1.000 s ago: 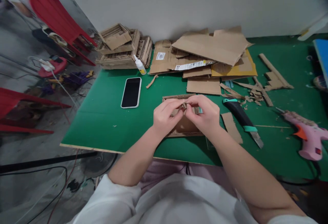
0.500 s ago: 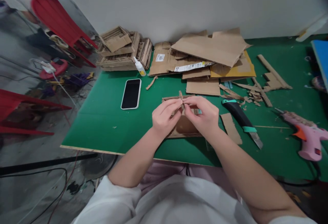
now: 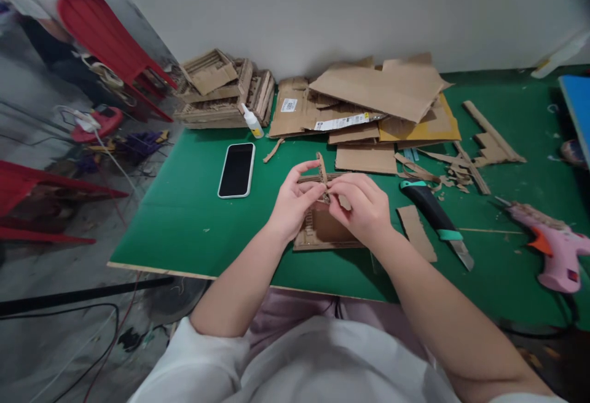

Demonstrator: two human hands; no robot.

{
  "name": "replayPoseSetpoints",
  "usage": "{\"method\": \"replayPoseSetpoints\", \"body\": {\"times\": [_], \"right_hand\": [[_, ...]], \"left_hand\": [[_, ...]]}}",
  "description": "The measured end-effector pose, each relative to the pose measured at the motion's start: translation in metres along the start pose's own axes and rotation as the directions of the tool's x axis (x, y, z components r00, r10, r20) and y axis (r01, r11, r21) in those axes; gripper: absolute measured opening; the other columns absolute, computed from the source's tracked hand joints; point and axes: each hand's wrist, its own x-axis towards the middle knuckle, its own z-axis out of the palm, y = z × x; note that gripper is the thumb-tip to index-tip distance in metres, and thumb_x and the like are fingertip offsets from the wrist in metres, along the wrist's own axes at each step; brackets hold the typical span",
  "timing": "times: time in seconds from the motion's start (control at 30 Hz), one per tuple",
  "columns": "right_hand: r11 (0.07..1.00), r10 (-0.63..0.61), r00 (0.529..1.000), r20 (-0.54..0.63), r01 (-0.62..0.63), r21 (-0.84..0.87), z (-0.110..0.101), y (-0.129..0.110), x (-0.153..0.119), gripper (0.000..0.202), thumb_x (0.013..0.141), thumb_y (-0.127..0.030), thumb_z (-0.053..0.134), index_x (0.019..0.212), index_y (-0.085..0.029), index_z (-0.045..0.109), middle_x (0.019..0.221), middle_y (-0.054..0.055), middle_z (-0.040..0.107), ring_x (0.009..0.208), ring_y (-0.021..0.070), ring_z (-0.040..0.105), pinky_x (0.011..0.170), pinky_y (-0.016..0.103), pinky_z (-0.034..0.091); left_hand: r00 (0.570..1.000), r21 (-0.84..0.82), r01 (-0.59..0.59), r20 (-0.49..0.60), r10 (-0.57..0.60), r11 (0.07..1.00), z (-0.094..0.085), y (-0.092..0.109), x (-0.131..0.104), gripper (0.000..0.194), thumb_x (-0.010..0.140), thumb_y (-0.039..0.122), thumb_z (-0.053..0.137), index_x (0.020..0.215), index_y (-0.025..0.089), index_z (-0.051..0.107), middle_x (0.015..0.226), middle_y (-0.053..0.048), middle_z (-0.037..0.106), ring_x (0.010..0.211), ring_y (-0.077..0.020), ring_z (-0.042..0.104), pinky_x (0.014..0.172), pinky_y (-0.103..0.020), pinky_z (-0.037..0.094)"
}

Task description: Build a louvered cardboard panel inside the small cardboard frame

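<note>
Between my two hands is a narrow cardboard strip (image 3: 322,168), its far end sticking up past my fingers. My left hand (image 3: 294,203) grips it between thumb and fingers, with the index finger stretched along its upper end. The fingers of my right hand (image 3: 364,203) pinch the same strip lower down, close to the left thumb. Below both hands lies a shallow cardboard box (image 3: 329,231) with layered walls, partly covered by my hands. To its right are a small cardboard piece (image 3: 416,233) and a utility knife (image 3: 433,214) with its blade out.
A phone (image 3: 236,170) and a glue bottle (image 3: 252,121) are on the left of the green table (image 3: 184,225). Stacked cardboard trays (image 3: 221,93) and cardboard sheets (image 3: 378,86) line the wall. At right lies a pink glue gun (image 3: 555,246). Red chairs (image 3: 106,40) stand left, near another person.
My left index finger has lifted and stretched out along the strip. The strip's upper end now shows more and leans slightly left. Both hands stay above the box.
</note>
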Motion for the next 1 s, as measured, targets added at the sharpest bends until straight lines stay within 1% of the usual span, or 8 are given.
{"method": "replayPoseSetpoints", "body": {"times": [0.17, 0.3, 0.4, 0.5, 0.67, 0.77, 0.87, 1.0], "right_hand": [[0.992, 0.085, 0.996, -0.002, -0.085, 0.098, 0.002, 0.0, 0.001, 0.014, 0.074, -0.009, 0.054, 0.082, -0.02, 0.055, 0.082, 0.004, 0.066, 0.083, 0.0163, 0.06, 0.074, 0.032, 0.052], [0.976, 0.162, 0.987, 0.001, -0.161, 0.147, 0.002, -0.001, 0.002, 0.012, 0.076, -0.01, 0.052, 0.08, -0.021, 0.056, 0.08, 0.003, 0.066, 0.082, 0.0158, 0.061, 0.074, 0.033, 0.051], [0.965, 0.199, 0.98, 0.013, -0.198, 0.173, 0.001, -0.003, 0.003, 0.011, 0.076, -0.01, 0.052, 0.08, -0.02, 0.056, 0.081, 0.004, 0.066, 0.083, 0.0158, 0.062, 0.074, 0.032, 0.051], [0.958, 0.213, 0.977, 0.02, -0.213, 0.192, -0.001, -0.003, 0.005, 0.01, 0.076, -0.011, 0.053, 0.078, -0.02, 0.057, 0.084, 0.005, 0.067, 0.084, 0.0162, 0.062, 0.076, 0.034, 0.051], [0.96, 0.211, 0.977, 0.013, -0.209, 0.186, -0.004, -0.001, 0.007, 0.009, 0.076, -0.014, 0.055, 0.078, -0.021, 0.061, 0.085, 0.005, 0.067, 0.084, 0.0166, 0.062, 0.077, 0.035, 0.051], [0.971, 0.185, 0.983, 0.01, -0.185, 0.155, -0.003, -0.001, 0.007, 0.01, 0.076, -0.015, 0.056, 0.081, -0.021, 0.063, 0.084, 0.005, 0.068, 0.081, 0.0163, 0.062, 0.076, 0.035, 0.051], [0.98, 0.154, 0.988, 0.008, -0.154, 0.13, -0.002, 0.0, 0.006, 0.011, 0.075, -0.014, 0.058, 0.083, -0.02, 0.064, 0.083, 0.005, 0.068, 0.08, 0.0161, 0.061, 0.075, 0.034, 0.051], [0.98, 0.158, 0.987, 0.015, -0.159, 0.117, 0.0, 0.003, 0.005, 0.011, 0.076, -0.014, 0.057, 0.081, -0.021, 0.064, 0.08, 0.004, 0.069, 0.077, 0.0152, 0.061, 0.072, 0.032, 0.052]], "left_hand": [[0.996, -0.129, 0.092, 0.029, -0.089, 0.987, 0.0, 0.004, 0.0, 0.053, 0.069, 0.03, 0.071, 0.115, 0.025, 0.043, 0.069, 0.004, 0.062, 0.057, -0.0091, 0.062, 0.055, -0.02, 0.053], [0.994, -0.136, 0.106, 0.025, -0.103, 0.985, -0.001, 0.004, 0.0, 0.053, 0.069, 0.032, 0.071, 0.114, 0.025, 0.043, 0.071, 0.004, 0.063, 0.058, -0.0094, 0.062, 0.055, -0.02, 0.053], [0.997, -0.095, 0.068, 0.028, -0.065, 0.993, 0.0, 0.003, -0.001, 0.055, 0.071, 0.034, 0.069, 0.116, 0.027, 0.04, 0.075, 0.003, 0.064, 0.06, -0.01, 0.063, 0.056, -0.021, 0.054], [1.0, -0.018, -0.004, 0.017, 0.005, 1.0, -0.001, 0.001, -0.001, 0.067, 0.073, 0.037, 0.067, 0.128, 0.031, 0.029, 0.08, 0.001, 0.066, 0.064, -0.012, 0.065, 0.058, -0.023, 0.055], [0.988, 0.116, -0.124, -0.079, 0.133, 0.986, -0.005, -0.004, 0.002, 0.087, 0.072, 0.04, 0.068, 0.138, 0.032, 0.012, 0.086, -0.002, 0.069, 0.074, -0.0175, 0.067, 0.058, -0.025, 0.055], [0.978, 0.115, -0.151, -0.124, 0.165, 0.982, -0.005, -0.006, 0.001, 0.078, 0.069, 0.035, 0.071, 0.134, 0.029, 0.028, 0.087, -0.003, 0.069, 0.081, -0.0192, 0.067, 0.062, -0.026, 0.056], [0.976, 0.103, -0.16, -0.135, 0.173, 0.982, -0.003, -0.007, 0.0, 0.048, 0.065, 0.028, 0.074, 0.109, 0.022, 0.056, 0.088, -0.004, 0.069, 0.083, -0.0176, 0.066, 0.067, -0.026, 0.055], [0.969, 0.144, -0.157, -0.17, 0.18, 0.977, -0.002, -0.005, -0.001, 0.035, 0.06, 0.021, 0.076, 0.093, 0.018, 0.063, 0.079, -0.001, 0.069, 0.074, -0.014, 0.065, 0.07, -0.027, 0.054]]}}
